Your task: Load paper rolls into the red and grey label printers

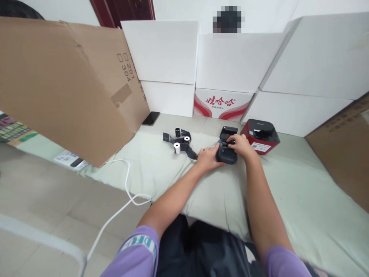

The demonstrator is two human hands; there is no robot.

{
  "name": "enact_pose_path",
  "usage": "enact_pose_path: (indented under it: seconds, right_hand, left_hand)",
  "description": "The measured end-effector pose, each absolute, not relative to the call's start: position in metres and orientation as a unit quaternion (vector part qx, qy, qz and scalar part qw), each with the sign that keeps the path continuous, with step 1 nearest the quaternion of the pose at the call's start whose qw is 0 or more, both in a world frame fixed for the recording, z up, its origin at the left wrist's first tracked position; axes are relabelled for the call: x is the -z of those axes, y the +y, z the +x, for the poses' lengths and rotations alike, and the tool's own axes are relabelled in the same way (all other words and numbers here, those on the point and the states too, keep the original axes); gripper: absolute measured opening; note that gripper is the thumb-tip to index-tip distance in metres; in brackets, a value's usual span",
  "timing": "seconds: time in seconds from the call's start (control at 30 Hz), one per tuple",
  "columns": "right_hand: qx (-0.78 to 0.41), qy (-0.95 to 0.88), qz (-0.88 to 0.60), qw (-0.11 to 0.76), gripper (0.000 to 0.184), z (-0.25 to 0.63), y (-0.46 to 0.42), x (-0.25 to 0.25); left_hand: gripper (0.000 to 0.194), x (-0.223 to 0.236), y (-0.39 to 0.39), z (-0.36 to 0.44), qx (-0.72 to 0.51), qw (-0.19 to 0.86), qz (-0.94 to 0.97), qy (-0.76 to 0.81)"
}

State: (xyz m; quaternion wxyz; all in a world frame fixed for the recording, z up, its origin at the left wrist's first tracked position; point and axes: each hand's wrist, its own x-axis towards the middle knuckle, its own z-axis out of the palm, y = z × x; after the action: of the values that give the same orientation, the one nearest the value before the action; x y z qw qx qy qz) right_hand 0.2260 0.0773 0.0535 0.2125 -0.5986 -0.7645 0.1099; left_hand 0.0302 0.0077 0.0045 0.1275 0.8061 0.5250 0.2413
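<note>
A small black device (227,157), perhaps a portable label printer, rests on the cloth with its lid (229,130) raised at the far side. My left hand (208,158) grips it along its left side, thumb at the near edge. From the right, my right hand (241,145) reaches over with bent fingers closed in the compartment; whatever they pinch there is hidden. Close to my left hand lie small paper rolls, one a white roll (177,148), with a curled black strip (190,151) running between them.
Right of the device stands a red and black box-shaped machine (261,136). A phone (151,118) lies at the back left. White cartons (167,54) and brown cardboard (86,77) wall the table. A white cable (127,181) hangs off the left edge. Behind the cartons is a person.
</note>
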Motion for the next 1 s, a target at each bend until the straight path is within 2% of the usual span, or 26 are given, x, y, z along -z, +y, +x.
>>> enact_pose_path:
  seconds: [0.1, 0.27, 0.37, 0.5, 0.77, 1.0]
  right_hand:
    - [-0.097, -0.771, -0.580, 0.245, 0.022, 0.226, 0.079, -0.055]
    - [-0.049, -0.731, -0.561, 0.387, 0.042, 0.220, 0.080, -0.055]
    - [-0.064, -0.718, -0.557, 0.413, 0.051, 0.219, 0.080, -0.057]
    - [-0.105, -0.727, -0.554, 0.393, 0.049, 0.224, 0.083, -0.059]
    - [-0.093, -0.731, -0.567, 0.368, 0.045, 0.224, 0.073, -0.083]
    - [-0.107, -0.755, -0.617, 0.196, 0.032, 0.228, 0.058, -0.102]
  left_hand:
    - [0.098, -0.006, 0.007, 0.031, -0.269, 0.117, 0.805, 0.515]
    - [0.051, -0.011, 0.003, 0.033, -0.308, 0.074, 0.822, 0.473]
    - [0.038, -0.013, 0.002, 0.033, -0.316, 0.069, 0.824, 0.465]
    - [0.031, -0.013, 0.002, 0.032, -0.314, 0.070, 0.832, 0.452]
    - [0.039, -0.016, 0.002, 0.032, -0.315, 0.072, 0.853, 0.411]
    - [0.045, -0.020, -0.007, 0.030, -0.356, 0.075, 0.840, 0.403]
